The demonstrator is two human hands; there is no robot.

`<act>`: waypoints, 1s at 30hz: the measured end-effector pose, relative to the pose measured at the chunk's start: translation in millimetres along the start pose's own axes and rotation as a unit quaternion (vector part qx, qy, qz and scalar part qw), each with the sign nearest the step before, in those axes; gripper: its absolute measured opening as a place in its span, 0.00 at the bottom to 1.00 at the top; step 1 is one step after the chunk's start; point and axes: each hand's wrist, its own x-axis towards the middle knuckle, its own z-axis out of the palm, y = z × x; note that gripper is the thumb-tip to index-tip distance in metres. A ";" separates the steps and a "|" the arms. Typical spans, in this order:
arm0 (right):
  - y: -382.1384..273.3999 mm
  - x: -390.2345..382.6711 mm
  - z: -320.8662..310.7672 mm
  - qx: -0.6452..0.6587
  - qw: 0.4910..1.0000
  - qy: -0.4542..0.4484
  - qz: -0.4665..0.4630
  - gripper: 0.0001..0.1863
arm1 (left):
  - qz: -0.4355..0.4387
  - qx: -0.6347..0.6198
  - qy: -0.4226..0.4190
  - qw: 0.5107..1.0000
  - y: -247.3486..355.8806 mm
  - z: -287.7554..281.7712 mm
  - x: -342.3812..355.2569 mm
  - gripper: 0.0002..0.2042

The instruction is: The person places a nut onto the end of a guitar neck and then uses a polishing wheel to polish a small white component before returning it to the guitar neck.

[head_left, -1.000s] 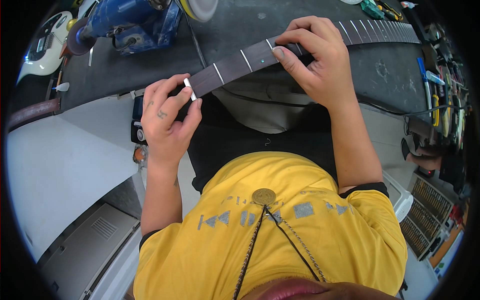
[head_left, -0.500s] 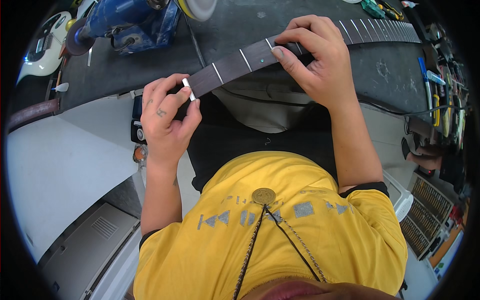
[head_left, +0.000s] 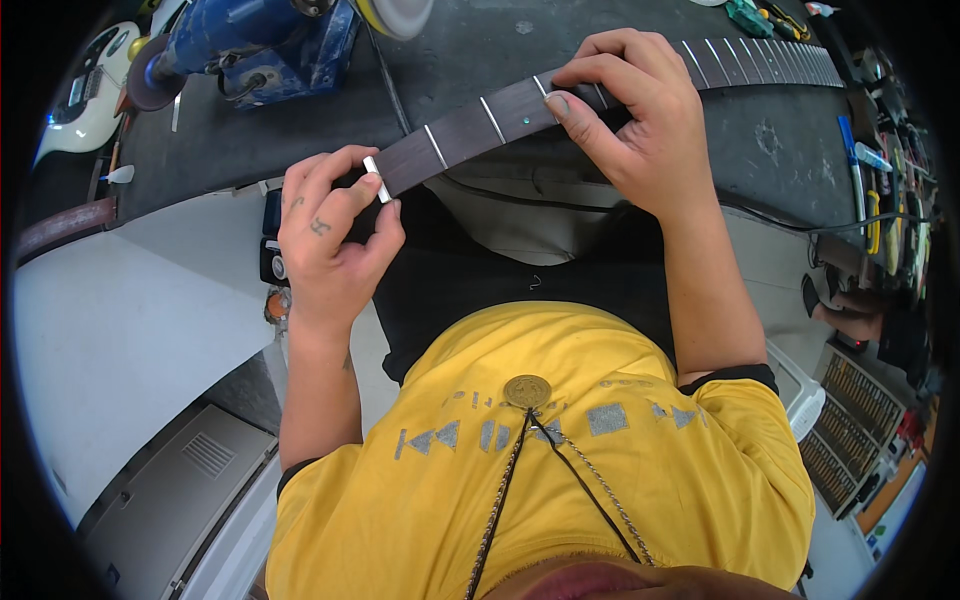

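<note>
A dark guitar neck (head_left: 465, 132) with bright metal frets runs from the left of centre up to the far right, its right part over the bench. At its left end sits a small white nut (head_left: 377, 180), crosswise to the fretboard. My left hand (head_left: 338, 218) is closed there, with fingertips and thumb pressed on the nut and the neck's end. Farther along, my right hand (head_left: 645, 120) grips the neck from above, thumb on the near edge and fingers curled over the far side. The undersides of those fingers are hidden.
A blue bench grinder (head_left: 262, 50) with a pale wheel stands on the dark workbench (head_left: 790, 135) at the far left. Beyond it lies a white electric guitar (head_left: 98, 90). Pens and tools (head_left: 872, 190) line the right side. A cable (head_left: 560, 206) hangs along the bench's near edge.
Almost nothing differs. My left hand has shifted very slightly left, its fingertips still at the nut, and my right hand keeps its grip on the neck.
</note>
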 end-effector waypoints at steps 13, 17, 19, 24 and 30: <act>1.0 0.1 0.2 -0.003 1.000 -0.001 -0.007 0.11 | -0.005 0.004 -0.001 1.000 3.5 -1.7 0.3 0.14; 0.4 0.4 0.2 -0.003 1.000 -0.001 -0.005 0.11 | -0.006 -0.002 0.003 1.000 2.2 -1.8 -0.5 0.14; 0.6 0.2 0.7 -0.005 1.000 -0.001 -0.007 0.11 | -0.018 -0.012 0.000 1.000 3.3 -1.5 0.8 0.14; 0.7 0.9 0.9 -0.015 1.000 0.001 -0.017 0.11 | -0.013 -0.008 0.002 1.000 2.8 -2.0 0.1 0.14; 0.0 1.5 0.1 -0.012 1.000 0.001 -0.011 0.11 | -0.005 -0.014 -0.014 1.000 1.0 -6.3 1.7 0.15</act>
